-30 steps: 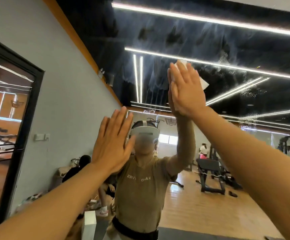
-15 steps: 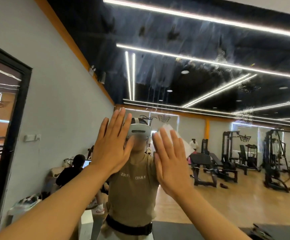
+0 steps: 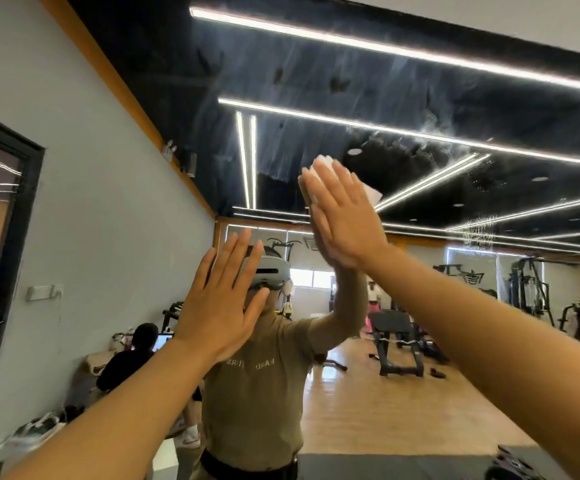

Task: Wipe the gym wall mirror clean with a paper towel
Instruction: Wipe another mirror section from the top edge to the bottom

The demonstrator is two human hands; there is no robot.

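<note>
Head view: mirrored shirt lettering (image 3: 251,364), unreadable.

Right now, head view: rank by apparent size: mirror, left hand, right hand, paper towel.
1. mirror, fills most of the frame.
2./3. left hand and right hand look alike, so I won't rank them.
4. paper towel, mostly hidden behind the right hand, so its real extent is unclear.
</note>
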